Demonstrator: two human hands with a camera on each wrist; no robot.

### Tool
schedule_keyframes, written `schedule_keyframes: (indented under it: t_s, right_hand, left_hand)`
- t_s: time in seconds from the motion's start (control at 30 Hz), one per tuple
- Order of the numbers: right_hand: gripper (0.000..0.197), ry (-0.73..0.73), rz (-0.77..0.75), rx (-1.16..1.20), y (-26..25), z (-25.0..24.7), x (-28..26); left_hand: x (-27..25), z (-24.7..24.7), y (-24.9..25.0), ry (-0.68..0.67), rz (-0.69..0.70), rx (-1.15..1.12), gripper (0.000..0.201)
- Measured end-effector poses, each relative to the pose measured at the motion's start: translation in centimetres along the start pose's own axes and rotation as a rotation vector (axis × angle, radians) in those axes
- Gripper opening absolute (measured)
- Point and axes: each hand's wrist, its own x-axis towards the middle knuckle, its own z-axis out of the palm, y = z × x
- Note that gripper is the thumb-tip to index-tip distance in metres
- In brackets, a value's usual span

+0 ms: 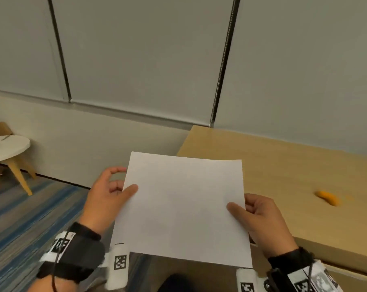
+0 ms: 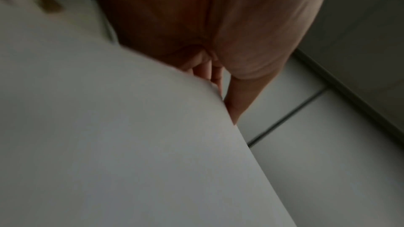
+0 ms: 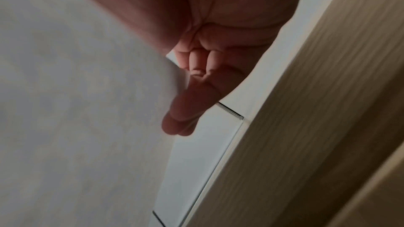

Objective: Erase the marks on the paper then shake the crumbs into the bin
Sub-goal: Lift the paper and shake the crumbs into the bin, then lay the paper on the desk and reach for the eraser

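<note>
You're holding the paper up in the air with both hands, off the left edge of the surface, roughly flat and tipped a little toward you. Your left hand is pinching the left side, thumb on top and fingers curled under; your right hand is doing the same on the right side. Both wrist views are just showing the underside of the sheet with fingers tucked beneath it. The long axis is running away from you, so each hand is sitting about mid-edge and neither is really nearer.

The sheet is looking blank from here, so I'd guess the erasing is done and the shake is what's left. Thing is, no bin is showing in any view, so which way to swing it I can't say. The orange thing lying on the surface to your right is too blurry to name. A small round table is standing well off to the left on the striped carpet. Nothing is blocking the sheet.
</note>
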Motion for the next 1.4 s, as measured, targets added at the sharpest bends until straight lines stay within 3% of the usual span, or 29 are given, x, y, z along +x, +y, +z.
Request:
schedule_keyframes:
  t_s: [0.07,0.23,0.4,0.57,0.7,0.77,0.87,1.0,1.17,1.4]
  right_hand:
    - [0.021,0.037,0.005,-0.025,-0.1,-2.8,-0.1]
    - [0.046,0.176,0.061,-0.203,0.3,-9.9,1.2]
    - [0.025,0.194,0.123,-0.312,1.0,-15.3,3.8]
    - [0.009,0.145,0.233,-0.335,1.5,-19.7,6.4]
    - [0.010,0.212,0.227,-0.691,1.3,-23.8,8.2]
    - [0.023,0.190,0.298,-0.881,1.1,-25.3,8.9]
    - [0.042,0.082,0.452,-1.025,1.5,-26.2,9.8]
    - [0.040,0.062,0.473,-1.083,2.1,-26.2,10.4]
    - [0.038,0.058,0.482,-1.049,1.6,-26.1,11.2]
    - [0.037,0.068,0.403,-0.953,1.3,-25.3,12.6]
  left_hand:
    - [1.3,2.8,2.1,-0.071,0.097,0.090,0.045]
    - [5.8,9.4,4.9,-0.228,0.253,0.406,0.013]
    - [10.1,14.5,5.0,-0.525,0.112,0.534,0.013]
    - [12.3,18.3,5.1,-0.717,-0.029,0.639,0.050]
    - [13.2,20.3,5.0,-0.791,-0.020,0.928,0.081]
    - [13.7,21.2,4.9,-0.807,0.002,1.030,0.088]
    - [14.0,22.4,5.0,-0.836,-0.018,1.045,0.086]
    - [13.5,23.9,6.2,-0.833,0.123,1.281,0.055]
    - [13.1,25.2,5.4,-0.873,0.140,1.500,0.094]
    - [13.1,24.9,6.4,-1.031,0.091,1.709,0.090]
